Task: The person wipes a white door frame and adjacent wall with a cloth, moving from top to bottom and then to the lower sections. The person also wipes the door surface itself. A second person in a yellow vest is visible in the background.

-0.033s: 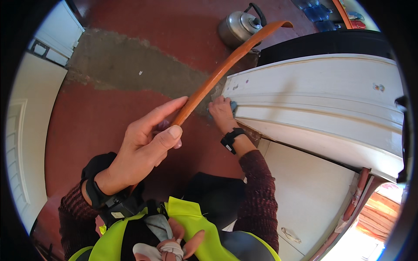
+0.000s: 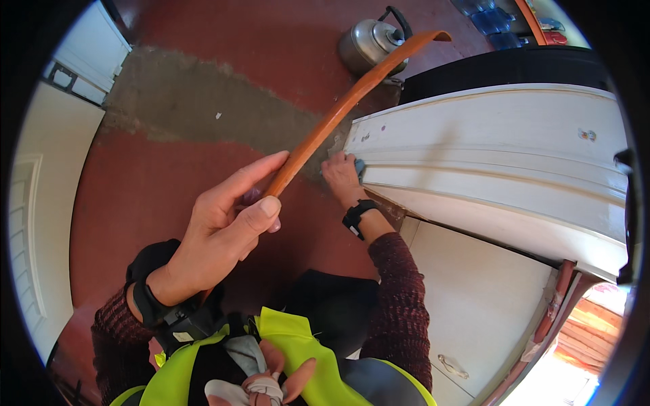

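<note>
A long, curved orange-brown wooden stick (image 2: 338,111) with a hooked tip rises diagonally across the view. My left hand (image 2: 210,237) pinches its lower end between thumb and fingers; the hooked tip points to the upper right, in line with the kettle. Beyond it, my right hand (image 2: 342,179) is closed on a small blue-grey cloth (image 2: 359,169), at the left end of a white cabinet (image 2: 487,149). Part of the cloth is hidden behind the fingers.
A metal kettle (image 2: 365,47) with a black handle stands on the red floor (image 2: 162,203), beyond the cabinet's end. White doors (image 2: 51,176) border the left side. Blue water bottles (image 2: 494,20) lie at the far right. A pale cupboard door (image 2: 474,291) is beside my right arm.
My right hand and the cloth have shifted slightly left and nearer to me along the cabinet's end. The stick's hooked tip has moved a little left.
</note>
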Demonstrator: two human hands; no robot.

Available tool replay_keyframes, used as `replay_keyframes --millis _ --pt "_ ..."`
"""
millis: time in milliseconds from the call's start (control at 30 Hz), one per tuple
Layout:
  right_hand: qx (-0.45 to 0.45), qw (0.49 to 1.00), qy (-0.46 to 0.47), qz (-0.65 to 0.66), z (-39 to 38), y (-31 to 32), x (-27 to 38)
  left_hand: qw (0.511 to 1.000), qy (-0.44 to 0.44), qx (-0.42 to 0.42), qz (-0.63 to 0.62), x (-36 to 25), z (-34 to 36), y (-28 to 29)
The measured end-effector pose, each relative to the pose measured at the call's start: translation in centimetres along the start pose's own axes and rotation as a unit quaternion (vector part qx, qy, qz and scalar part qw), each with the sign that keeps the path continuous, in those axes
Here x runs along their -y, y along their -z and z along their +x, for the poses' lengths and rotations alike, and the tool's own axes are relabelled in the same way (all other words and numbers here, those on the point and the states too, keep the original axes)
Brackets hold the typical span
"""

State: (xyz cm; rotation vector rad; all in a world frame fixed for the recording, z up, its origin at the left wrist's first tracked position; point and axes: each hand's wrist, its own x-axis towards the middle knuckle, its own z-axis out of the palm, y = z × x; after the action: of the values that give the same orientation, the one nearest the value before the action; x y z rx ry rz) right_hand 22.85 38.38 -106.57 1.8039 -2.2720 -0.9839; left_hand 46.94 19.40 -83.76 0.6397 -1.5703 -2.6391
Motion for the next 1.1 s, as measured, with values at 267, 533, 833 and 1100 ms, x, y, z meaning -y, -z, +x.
replay_keyframes --millis 267,533,833,1100 --pt "-0.051 0.998 -0.041 -0.026 2.2 -3.1 0.2 1.000 -0.013 0.006 0.002 -0.2 -0.1 -0.3" --pt "0.053 0.998 0.022 -0.026 4.6 -6.8 1.9 0.999 -0.028 0.028 0.008 0.5 -0.8 -0.8" --pt "0.043 0.998 0.034 -0.028 0.4 -2.9 1.8 0.999 -0.024 0.004 0.040 0.4 -0.4 -0.6" --pt "0.053 0.993 0.057 -0.085 -1.9 -0.2 1.7 0.995 -0.040 -0.011 0.086 0.7 -1.1 -0.8"
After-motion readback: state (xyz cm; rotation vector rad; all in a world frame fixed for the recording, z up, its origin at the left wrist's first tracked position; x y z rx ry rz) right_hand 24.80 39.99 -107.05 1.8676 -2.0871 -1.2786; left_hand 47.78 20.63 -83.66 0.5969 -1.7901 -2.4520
